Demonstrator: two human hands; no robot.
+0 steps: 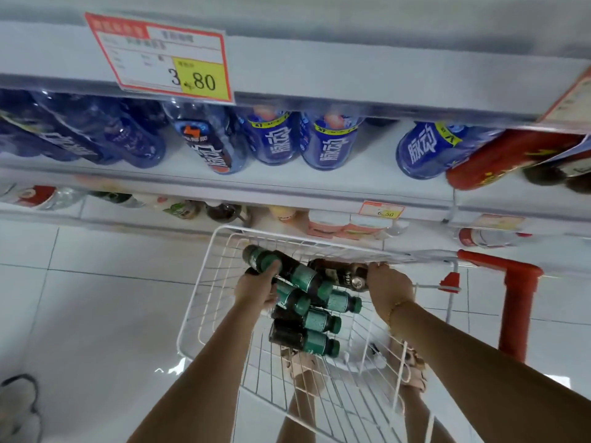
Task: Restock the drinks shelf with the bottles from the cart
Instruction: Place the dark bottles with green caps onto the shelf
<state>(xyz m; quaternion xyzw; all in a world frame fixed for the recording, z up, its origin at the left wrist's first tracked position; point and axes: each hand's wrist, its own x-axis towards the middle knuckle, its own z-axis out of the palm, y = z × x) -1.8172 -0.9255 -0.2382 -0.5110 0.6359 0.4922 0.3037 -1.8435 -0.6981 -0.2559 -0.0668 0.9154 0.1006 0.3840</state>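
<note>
White tiled floor [96,314] below, and the wire cart [287,237] sits closest to me. Inside it, spare green bottles [316,321] are piled up. My left hand [257,290] is wrapped round one green-label bottle [263,259], and my right hand [391,292] is curled on a brown bottle [339,271]. Beyond the cart, the shelf [319,182] holds blue bottles [329,142].
</note>
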